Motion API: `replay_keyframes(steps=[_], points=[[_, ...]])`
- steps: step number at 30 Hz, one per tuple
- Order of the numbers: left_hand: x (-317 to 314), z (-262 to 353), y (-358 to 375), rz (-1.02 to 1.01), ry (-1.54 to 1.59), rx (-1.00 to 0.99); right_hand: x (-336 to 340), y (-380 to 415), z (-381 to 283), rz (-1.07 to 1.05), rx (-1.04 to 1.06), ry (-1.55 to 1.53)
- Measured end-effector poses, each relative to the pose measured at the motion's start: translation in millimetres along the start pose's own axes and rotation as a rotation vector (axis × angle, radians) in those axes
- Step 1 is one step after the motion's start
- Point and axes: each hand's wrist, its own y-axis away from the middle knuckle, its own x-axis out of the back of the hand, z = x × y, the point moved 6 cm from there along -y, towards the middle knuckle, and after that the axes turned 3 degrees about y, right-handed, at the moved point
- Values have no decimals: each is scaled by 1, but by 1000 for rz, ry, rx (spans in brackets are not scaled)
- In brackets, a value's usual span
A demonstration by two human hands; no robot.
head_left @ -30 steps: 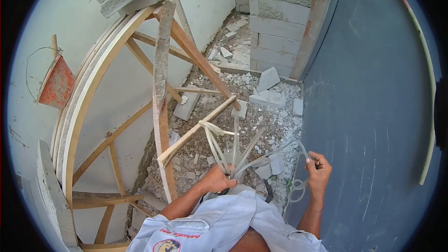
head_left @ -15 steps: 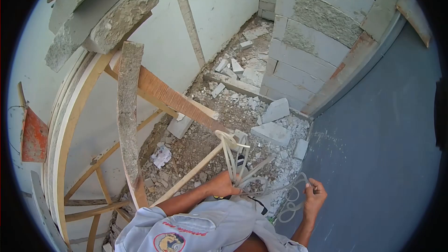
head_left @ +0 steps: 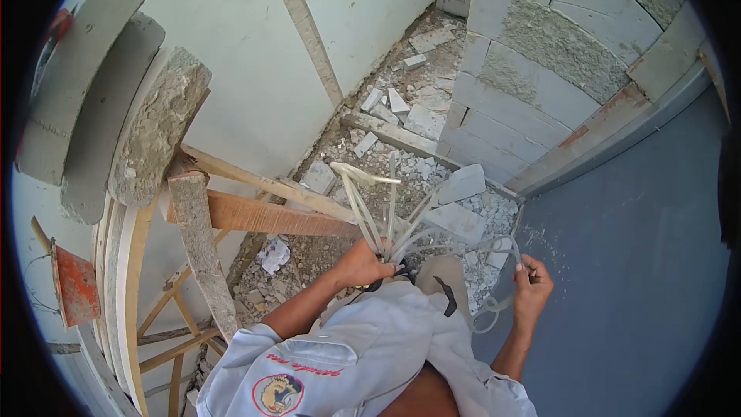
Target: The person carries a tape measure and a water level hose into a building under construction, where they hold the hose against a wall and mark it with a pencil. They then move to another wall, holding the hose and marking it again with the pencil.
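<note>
In front of my body, my left hand (head_left: 364,264) is closed around a bunch of looped clear plastic tubing (head_left: 363,205). Its loops fan upward and to the right out of my fist. Farther right, my right hand (head_left: 531,287) pinches a length of the same tubing between thumb and fingers. One stretch runs across between the two hands, and a curled part dangles below my right hand. The tubing looks thin, pale and see-through.
At left, concrete blocks (head_left: 154,127) rest on a wooden frame (head_left: 139,278), with planks (head_left: 285,212) jutting towards me. An orange bucket (head_left: 76,282) hangs at far left. Rubble (head_left: 455,212) covers the ground ahead. A block wall (head_left: 532,69) and a grey panel (head_left: 617,278) stand right.
The view has shifted, and the planks and blocks sit differently in it. My left hand still grips the bunch. The tubing by my right hand has fewer dangling coils and a wider loop.
</note>
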Motion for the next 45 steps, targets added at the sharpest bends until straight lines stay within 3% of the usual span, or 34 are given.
replay_keyframes(steps=[11, 14, 15, 19, 22, 30, 38, 45], points=[[36, -3, -27, 230, 8, 45, -65, -103, -40, -244, 81, 43], [41, 13, -36, 352, 152, -67, -81, -136, -47, -303, 86, 54], [41, 7, -39, 329, 235, 24, -84, -147, -47, -321, 84, 55], [54, 24, -57, 447, 159, 86, -91, -189, -59, -355, 88, 32], [65, 13, -76, 528, 191, 74, -87, -216, -72, -369, 96, 22], [94, 55, -84, 742, 230, 58, -84, -284, -93, -414, 162, 46], [97, 71, -86, 850, 240, 72, -108, -316, -102, -471, 257, 18], [97, 59, -92, 908, 241, 65, -121, -338, -108, -521, 216, 25]])
